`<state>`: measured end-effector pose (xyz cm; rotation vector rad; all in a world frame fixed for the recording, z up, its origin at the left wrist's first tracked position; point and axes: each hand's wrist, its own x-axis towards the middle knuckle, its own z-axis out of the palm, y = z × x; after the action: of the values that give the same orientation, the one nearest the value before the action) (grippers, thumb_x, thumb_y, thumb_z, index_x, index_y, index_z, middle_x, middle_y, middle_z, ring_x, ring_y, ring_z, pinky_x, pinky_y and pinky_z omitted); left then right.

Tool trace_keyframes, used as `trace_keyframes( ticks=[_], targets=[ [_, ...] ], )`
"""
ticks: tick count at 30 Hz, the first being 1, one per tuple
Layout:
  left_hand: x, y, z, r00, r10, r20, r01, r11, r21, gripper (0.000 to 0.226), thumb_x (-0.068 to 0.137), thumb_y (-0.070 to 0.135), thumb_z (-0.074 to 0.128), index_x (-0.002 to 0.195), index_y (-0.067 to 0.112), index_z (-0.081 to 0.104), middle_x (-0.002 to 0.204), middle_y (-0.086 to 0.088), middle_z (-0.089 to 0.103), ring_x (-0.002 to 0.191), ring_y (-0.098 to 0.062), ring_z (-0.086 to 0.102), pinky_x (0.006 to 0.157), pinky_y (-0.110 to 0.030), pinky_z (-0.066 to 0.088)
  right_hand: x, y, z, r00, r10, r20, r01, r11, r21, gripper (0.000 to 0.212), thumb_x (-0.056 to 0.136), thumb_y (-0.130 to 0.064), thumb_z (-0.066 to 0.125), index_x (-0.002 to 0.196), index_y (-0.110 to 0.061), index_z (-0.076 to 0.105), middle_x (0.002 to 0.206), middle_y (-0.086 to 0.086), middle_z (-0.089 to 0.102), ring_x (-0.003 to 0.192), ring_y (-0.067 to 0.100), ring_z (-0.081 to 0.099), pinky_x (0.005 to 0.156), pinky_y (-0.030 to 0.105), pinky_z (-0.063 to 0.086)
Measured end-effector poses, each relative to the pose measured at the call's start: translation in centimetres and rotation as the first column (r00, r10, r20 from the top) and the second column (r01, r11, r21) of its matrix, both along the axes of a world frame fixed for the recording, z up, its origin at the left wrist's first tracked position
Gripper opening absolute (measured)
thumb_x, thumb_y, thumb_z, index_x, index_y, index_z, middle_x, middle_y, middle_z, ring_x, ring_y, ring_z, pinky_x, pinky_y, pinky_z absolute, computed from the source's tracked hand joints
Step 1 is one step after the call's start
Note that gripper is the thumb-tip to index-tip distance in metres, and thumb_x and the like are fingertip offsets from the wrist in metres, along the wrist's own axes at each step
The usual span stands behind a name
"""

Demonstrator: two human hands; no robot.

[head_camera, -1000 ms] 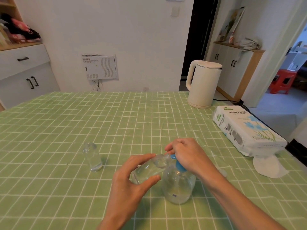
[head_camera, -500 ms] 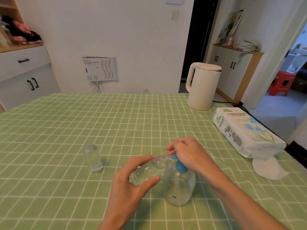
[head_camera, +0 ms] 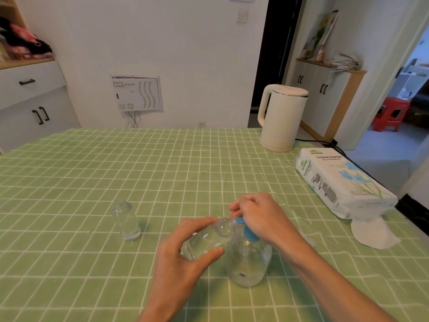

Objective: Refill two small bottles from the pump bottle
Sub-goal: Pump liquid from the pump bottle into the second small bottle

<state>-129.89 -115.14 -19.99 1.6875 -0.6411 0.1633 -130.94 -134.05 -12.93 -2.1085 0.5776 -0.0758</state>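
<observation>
Green tablecloth, left hand gripping tilted bottle, right hand clasping pump bottle

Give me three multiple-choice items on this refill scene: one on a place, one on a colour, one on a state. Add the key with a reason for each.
1. Where does the free small clear bottle stand, seen from the clear plastic pump bottle?
A. to its left
B. to its right
C. on top of it

2. What colour is the pump head?
A. red
B. blue
C. black

3. How does the left hand hold the held small clear bottle?
A. upright
B. upside down
C. tilted, mouth at the spout

Key:
1 A: it stands alone on the green checked cloth, left of the pump bottle.
2 B: blue shows under the right hand.
3 C: its neck leans up towards the blue spout.
</observation>
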Motion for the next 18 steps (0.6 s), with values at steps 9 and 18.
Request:
trace_keyframes(
  ticks=[9, 18],
  targets=[
    [0.04, 0.23, 0.11, 1.0, 0.013, -0.005, -0.013, 1.0, 0.0, 0.052, 0.073, 0.012, 0.095, 0.117, 0.034, 0.076, 0.118, 0.014, 0.078, 0.115, -0.009, 0.071, 0.094, -0.009, 0.048, 0.31, -0.5, 0.3, 1.0, 0.009, 0.008, -0.009, 1.0, -0.025, 0.033, 0.099, -0.025, 0.052, 0.088, -0.013, 0.081, 0.08, -0.012, 0.08, 0.092, 0.016, 0.076, 0.095, 0.039, 0.057],
    [-0.02, 0.1, -0.13, 1.0, 0.007, -0.014, -0.007, 1.0, 0.004, 0.052, 0.073, 0.014, 0.095, 0.117, 0.034, 0.076, 0.119, 0.012, 0.078, 0.116, -0.013, 0.071, 0.096, -0.015, 0.051, 0.14, -0.01, -0.3, 1.0, 0.008, -0.002, -0.008, 1.0, -0.002, 0.034, 0.099, -0.025, 0.05, 0.08, -0.027, 0.079, 0.082, -0.013, 0.08, 0.094, 0.008, 0.073, 0.094, 0.037, 0.056]
  ],
)
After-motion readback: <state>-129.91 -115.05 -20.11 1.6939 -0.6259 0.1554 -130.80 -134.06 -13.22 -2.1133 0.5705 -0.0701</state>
